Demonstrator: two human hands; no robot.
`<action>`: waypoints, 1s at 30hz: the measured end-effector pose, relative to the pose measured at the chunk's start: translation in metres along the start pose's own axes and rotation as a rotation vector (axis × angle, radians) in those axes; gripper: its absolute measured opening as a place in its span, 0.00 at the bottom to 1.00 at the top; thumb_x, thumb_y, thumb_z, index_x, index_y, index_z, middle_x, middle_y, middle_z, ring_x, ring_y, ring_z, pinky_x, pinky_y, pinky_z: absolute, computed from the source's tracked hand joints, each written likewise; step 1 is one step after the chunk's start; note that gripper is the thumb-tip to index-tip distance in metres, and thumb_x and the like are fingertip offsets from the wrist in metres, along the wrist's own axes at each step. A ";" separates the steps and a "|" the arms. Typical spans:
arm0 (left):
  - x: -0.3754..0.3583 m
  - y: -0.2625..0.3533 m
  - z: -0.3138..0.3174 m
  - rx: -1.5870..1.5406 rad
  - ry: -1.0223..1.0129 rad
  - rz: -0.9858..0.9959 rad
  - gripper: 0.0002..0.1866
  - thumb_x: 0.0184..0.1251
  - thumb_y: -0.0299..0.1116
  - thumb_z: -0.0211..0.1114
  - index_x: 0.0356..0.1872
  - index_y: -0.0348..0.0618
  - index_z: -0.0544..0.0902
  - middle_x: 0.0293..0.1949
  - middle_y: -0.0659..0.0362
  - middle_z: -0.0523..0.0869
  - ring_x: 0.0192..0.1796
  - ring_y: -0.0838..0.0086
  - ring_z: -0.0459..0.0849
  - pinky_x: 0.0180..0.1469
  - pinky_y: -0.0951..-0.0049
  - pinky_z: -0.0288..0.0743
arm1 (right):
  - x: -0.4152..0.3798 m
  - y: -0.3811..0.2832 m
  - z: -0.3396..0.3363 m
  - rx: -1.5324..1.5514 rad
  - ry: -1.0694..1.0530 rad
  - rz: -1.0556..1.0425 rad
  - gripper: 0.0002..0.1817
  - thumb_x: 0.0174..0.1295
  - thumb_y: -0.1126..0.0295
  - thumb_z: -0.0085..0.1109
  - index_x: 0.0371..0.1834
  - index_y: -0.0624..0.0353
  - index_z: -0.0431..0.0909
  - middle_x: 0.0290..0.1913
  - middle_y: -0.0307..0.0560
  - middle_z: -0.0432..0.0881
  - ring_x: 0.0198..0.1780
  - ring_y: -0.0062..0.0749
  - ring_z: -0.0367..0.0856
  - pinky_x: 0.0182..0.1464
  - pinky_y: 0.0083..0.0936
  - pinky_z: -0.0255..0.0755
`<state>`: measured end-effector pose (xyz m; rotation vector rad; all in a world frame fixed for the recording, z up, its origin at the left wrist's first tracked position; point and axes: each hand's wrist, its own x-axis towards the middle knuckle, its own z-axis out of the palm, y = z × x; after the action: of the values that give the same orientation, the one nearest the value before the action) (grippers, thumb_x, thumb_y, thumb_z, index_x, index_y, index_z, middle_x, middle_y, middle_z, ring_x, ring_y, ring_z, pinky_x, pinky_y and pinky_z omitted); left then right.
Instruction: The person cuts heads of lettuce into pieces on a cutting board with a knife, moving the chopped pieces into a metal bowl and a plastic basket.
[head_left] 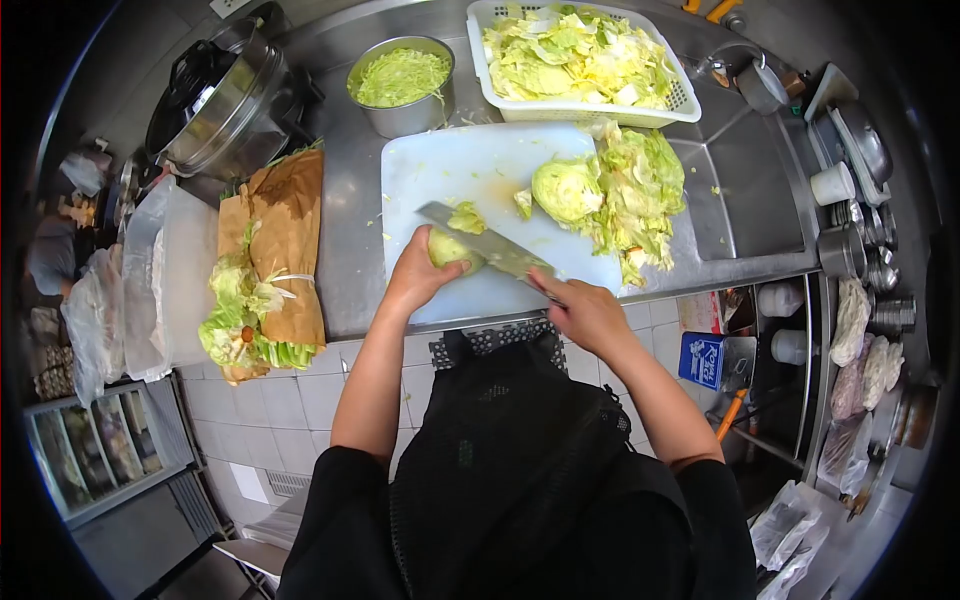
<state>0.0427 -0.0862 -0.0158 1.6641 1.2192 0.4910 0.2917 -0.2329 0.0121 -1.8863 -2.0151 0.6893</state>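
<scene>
On the smooth white cutting board point(470, 170), the left hand point(415, 275) grips a rounded pale cabbage piece point(447, 246) near the front edge. The right hand point(585, 312) is closed round the handle of a broad steel knife point(485, 243), blade across that piece. Crinkled cabbage leaves point(625, 190) heap at the board's right edge.

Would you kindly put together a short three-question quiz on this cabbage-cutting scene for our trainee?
1. True or false: the right hand holds the knife.
2. What does the left hand steady on the cutting board?
A. a carrot
B. a cabbage piece
C. a loaf
3. Fill in: the shredded cabbage sits in a round metal ____, beside the white basket of leaves.

Key: 1 true; 2 B; 3 bowl.
</scene>
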 end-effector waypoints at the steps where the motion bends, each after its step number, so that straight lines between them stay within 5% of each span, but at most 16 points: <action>1: -0.002 0.005 -0.001 0.004 0.046 -0.035 0.35 0.50 0.34 0.78 0.58 0.33 0.73 0.51 0.48 0.84 0.54 0.63 0.83 0.59 0.67 0.74 | -0.007 0.008 -0.001 0.003 -0.005 0.067 0.33 0.58 0.68 0.62 0.69 0.31 0.72 0.32 0.51 0.81 0.36 0.49 0.83 0.42 0.42 0.77; 5: -0.003 0.007 -0.002 0.046 0.018 -0.008 0.38 0.50 0.32 0.77 0.63 0.33 0.69 0.52 0.48 0.83 0.55 0.66 0.82 0.59 0.69 0.74 | -0.017 0.012 -0.009 0.170 -0.003 0.142 0.32 0.58 0.68 0.61 0.68 0.32 0.73 0.33 0.52 0.82 0.37 0.49 0.83 0.42 0.42 0.77; 14: -0.008 0.006 0.003 0.166 -0.071 0.065 0.37 0.49 0.31 0.76 0.61 0.33 0.70 0.53 0.47 0.83 0.56 0.64 0.81 0.61 0.69 0.72 | 0.041 -0.053 -0.015 0.052 0.021 -0.148 0.32 0.58 0.73 0.56 0.68 0.35 0.73 0.36 0.52 0.84 0.36 0.49 0.83 0.42 0.41 0.77; 20: -0.015 -0.009 0.005 0.097 0.062 0.055 0.38 0.49 0.33 0.78 0.62 0.34 0.70 0.55 0.46 0.80 0.58 0.60 0.80 0.62 0.65 0.72 | 0.006 0.003 -0.010 0.064 -0.082 0.071 0.30 0.58 0.68 0.58 0.68 0.37 0.74 0.36 0.55 0.83 0.37 0.51 0.83 0.42 0.43 0.77; 24: -0.014 -0.031 0.011 -0.143 0.205 0.044 0.40 0.51 0.33 0.78 0.65 0.34 0.67 0.55 0.50 0.81 0.58 0.67 0.80 0.61 0.68 0.73 | -0.007 0.011 -0.015 0.226 -0.063 0.243 0.31 0.58 0.69 0.58 0.69 0.36 0.73 0.37 0.57 0.84 0.38 0.52 0.83 0.45 0.42 0.77; 30: -0.006 -0.043 0.007 -0.295 0.156 -0.136 0.38 0.54 0.31 0.76 0.65 0.34 0.66 0.54 0.51 0.81 0.54 0.69 0.82 0.52 0.71 0.79 | 0.034 -0.035 0.006 0.183 0.154 -0.205 0.30 0.56 0.71 0.61 0.66 0.36 0.76 0.32 0.50 0.82 0.32 0.49 0.82 0.39 0.42 0.77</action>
<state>0.0251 -0.0939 -0.0548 1.3046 1.2940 0.6906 0.2556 -0.2014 0.0221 -1.5547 -1.9421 0.6289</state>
